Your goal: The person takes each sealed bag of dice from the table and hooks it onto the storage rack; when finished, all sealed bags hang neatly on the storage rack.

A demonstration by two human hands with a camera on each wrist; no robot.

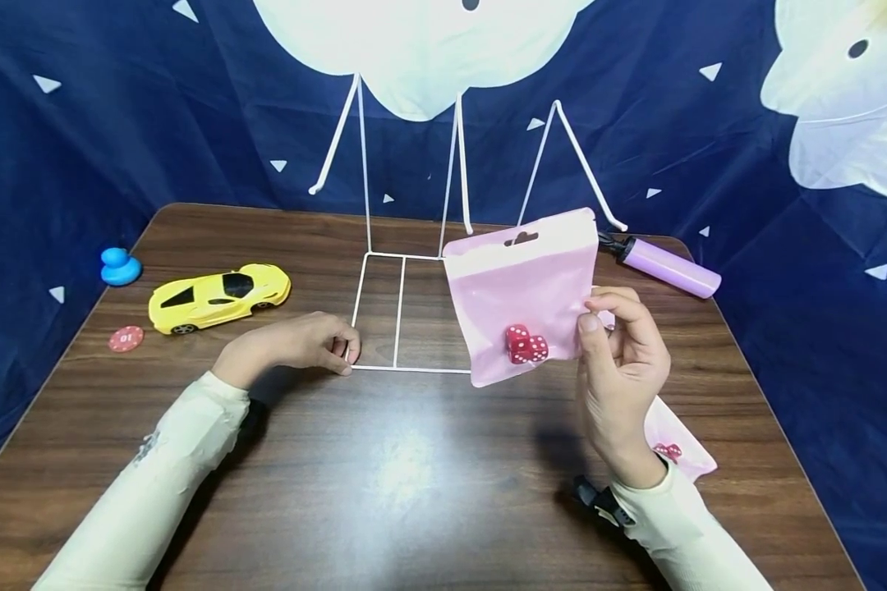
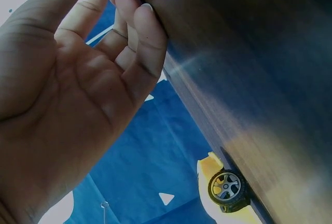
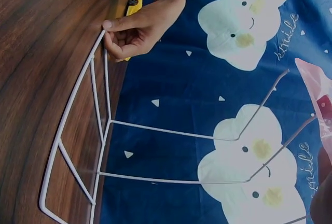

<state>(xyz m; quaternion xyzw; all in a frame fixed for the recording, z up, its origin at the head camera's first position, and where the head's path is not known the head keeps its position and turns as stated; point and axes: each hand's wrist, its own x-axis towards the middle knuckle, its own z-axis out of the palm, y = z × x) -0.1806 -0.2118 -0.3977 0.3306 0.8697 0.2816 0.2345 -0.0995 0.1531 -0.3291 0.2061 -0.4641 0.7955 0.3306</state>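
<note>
My left hand (image 1: 306, 341) pinches the front left corner of a white wire rack (image 1: 399, 312), thumb on the wire and fingers curled beside it. The rack's base lies on the table, and three uprights with angled hooks rise at its back. My right hand (image 1: 624, 361) holds a pink zip bag (image 1: 532, 287) by its right edge, between thumb and fingers. Red dice (image 1: 525, 345) show through the lower part of this bag, and a hang slot is cut in its top. The raised bag overlaps the right part of the rack in the head view.
Behind my right wrist lies another pink bag (image 1: 683, 435) with red dice. A purple hand pump (image 1: 673, 267) is at the back right. On the left are a yellow toy car (image 1: 220, 299), a blue rubber duck (image 1: 121, 268) and a red chip (image 1: 126, 339). A blue curtain hangs behind.
</note>
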